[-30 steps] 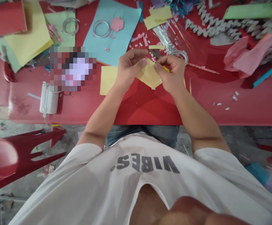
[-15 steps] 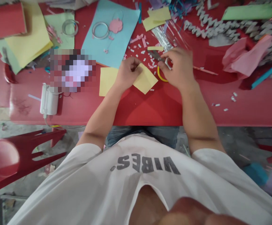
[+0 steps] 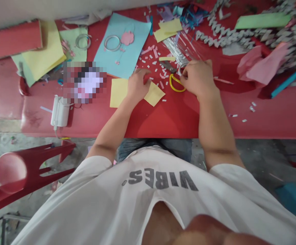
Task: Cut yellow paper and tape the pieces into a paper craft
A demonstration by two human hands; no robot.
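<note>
My left hand [image 3: 139, 85] rests over a small yellow paper piece [image 3: 155, 94], its thumb and forefinger apart. A second yellow paper [image 3: 118, 92] lies partly under that hand and wrist. My right hand [image 3: 198, 77] has its fingers curled at the handle end of a pair of scissors [image 3: 178, 89], which lie low over the table. One yellow handle loop shows clear of the fingers; the dark blades point up and left. Just beyond the blades lies a narrow yellow paper strip [image 3: 166, 59].
Small paper clippings [image 3: 160, 69] litter the red table [image 3: 160, 120]. Blue paper [image 3: 102, 58] holds a bangle [image 3: 112, 43] and a pink paper flower [image 3: 127, 38]. Silvery strands [image 3: 175, 49] lie beyond the scissors. A white device [image 3: 60, 110] stands left; pink paper [image 3: 267, 68] lies right.
My left fingers have parted and come off the yellow paper. The right hand has loosened around the scissors, leaving the yellow loop uncovered. The view has shifted slightly.
</note>
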